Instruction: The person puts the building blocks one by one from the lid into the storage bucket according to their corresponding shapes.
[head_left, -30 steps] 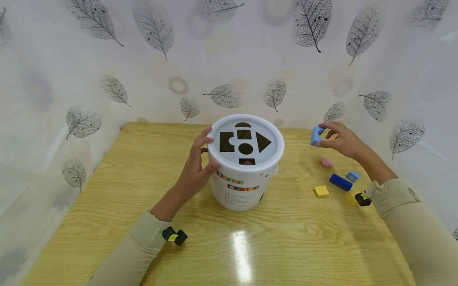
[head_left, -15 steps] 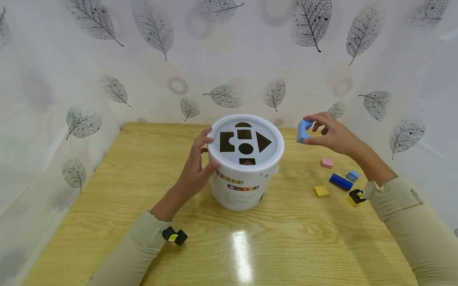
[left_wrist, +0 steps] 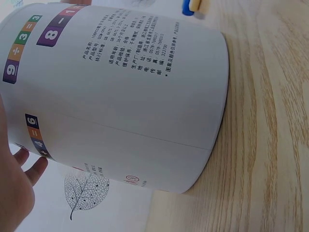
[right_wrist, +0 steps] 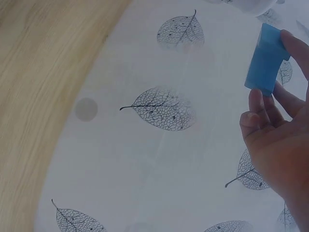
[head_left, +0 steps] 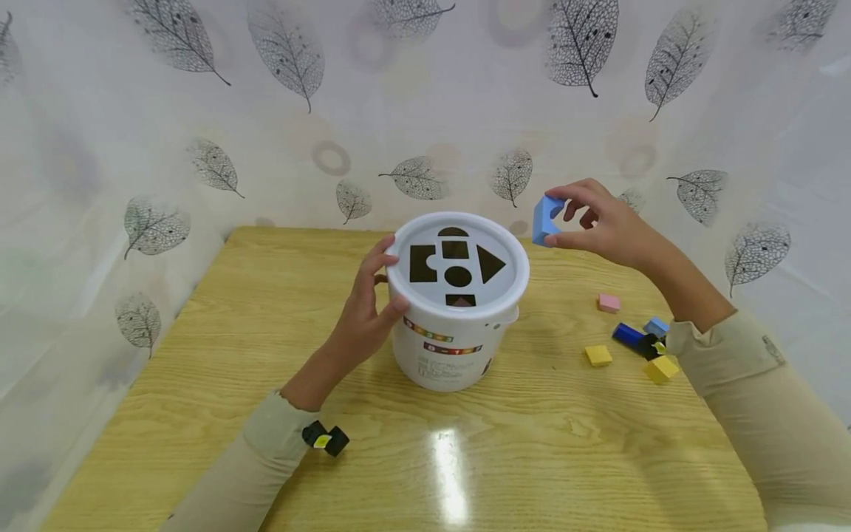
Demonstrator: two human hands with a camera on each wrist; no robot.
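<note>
A white bucket (head_left: 442,355) stands upright on the table, its lid (head_left: 435,295) cut with several shaped holes. My left hand (head_left: 362,314) holds the bucket's left side, fingers and thumb spread around the rim; the left wrist view shows the printed bucket wall (left_wrist: 125,96) close up. Right of the bucket, in the air, my right hand (head_left: 608,225) pinches a light blue arch block (head_left: 541,220) between thumb and fingers. The block's notch faces my palm. In the right wrist view the same blue block (right_wrist: 265,60) sits between the fingertips.
On the table's right side lie a pink block (head_left: 608,302), a flat yellow block (head_left: 598,355), a dark blue cylinder (head_left: 626,336), a light blue block (head_left: 656,326) and another yellow block (head_left: 661,369). A leaf-patterned curtain (head_left: 412,96) hangs behind the table.
My right hand has carried the light blue arch block leftward and upward, closer to the bucket. My left hand and the bucket have stayed in place.
</note>
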